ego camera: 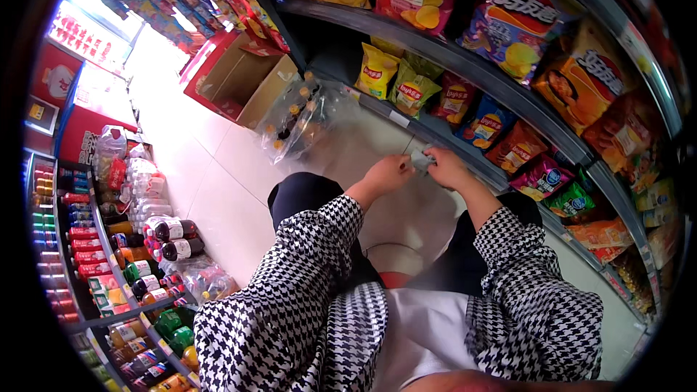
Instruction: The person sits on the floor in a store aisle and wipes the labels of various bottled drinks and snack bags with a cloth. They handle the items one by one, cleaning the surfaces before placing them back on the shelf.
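Observation:
Between my two hands, in front of the lower snack shelf, is a small pale grey-green piece, perhaps cloth or paper (421, 159). My right hand (447, 167) pinches its right side. The fingers of my left hand (387, 173) are curled at its left edge; whether they grip it cannot be made out. Just beyond, small bags of Lay's chips stand on the low shelf, among them a yellow bag (375, 72), a green bag (412, 90) and a blue bag (485, 122). Clear plastic wrap around several bottles (297, 114) lies on the floor to the left.
An open cardboard box (245, 79) stands at the shelf's end. Larger chip bags (514, 22) fill the shelf above, whose metal edge (435, 60) curves across the right. Bottled drinks crowd the shelves (117, 239) at left, with wrapped bottle packs (147, 190) on the floor. My knees flank my hands.

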A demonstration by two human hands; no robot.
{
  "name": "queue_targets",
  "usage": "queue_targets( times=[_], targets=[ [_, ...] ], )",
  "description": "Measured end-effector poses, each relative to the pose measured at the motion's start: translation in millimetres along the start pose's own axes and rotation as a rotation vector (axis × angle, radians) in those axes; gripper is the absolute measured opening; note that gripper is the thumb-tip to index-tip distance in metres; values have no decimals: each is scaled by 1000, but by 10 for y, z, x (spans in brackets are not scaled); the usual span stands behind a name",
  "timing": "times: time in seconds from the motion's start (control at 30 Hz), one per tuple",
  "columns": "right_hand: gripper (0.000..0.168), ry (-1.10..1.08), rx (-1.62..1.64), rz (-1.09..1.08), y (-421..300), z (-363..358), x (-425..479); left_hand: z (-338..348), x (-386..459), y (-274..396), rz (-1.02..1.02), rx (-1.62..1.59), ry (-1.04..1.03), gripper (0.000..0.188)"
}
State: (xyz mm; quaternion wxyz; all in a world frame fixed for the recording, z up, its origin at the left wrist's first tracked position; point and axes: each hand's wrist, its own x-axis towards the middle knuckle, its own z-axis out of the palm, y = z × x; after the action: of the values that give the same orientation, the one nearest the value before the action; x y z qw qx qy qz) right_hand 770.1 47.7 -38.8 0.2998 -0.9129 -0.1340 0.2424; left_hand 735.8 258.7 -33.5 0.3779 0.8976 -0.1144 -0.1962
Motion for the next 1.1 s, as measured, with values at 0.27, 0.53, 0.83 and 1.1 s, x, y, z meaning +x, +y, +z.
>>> queue_targets(
  times=[0.27, 0.53, 0.83, 1.1],
  targets=[
    [39, 44, 103, -103, 52, -191, -351, -85, -777, 915, 183, -203, 340, 19],
    [35, 98, -27, -218, 62, -346, -582, -1173, -1767, 3209, 1201, 100, 452, 13],
    [32, 200, 22, -137, 140, -325, -815, -959, -2285, 4169, 1354, 491, 123, 11],
    [40, 111, 60, -167, 1154, -517, -411, -739, -2136, 4632, 1426, 529, -116, 11]
  ],
)
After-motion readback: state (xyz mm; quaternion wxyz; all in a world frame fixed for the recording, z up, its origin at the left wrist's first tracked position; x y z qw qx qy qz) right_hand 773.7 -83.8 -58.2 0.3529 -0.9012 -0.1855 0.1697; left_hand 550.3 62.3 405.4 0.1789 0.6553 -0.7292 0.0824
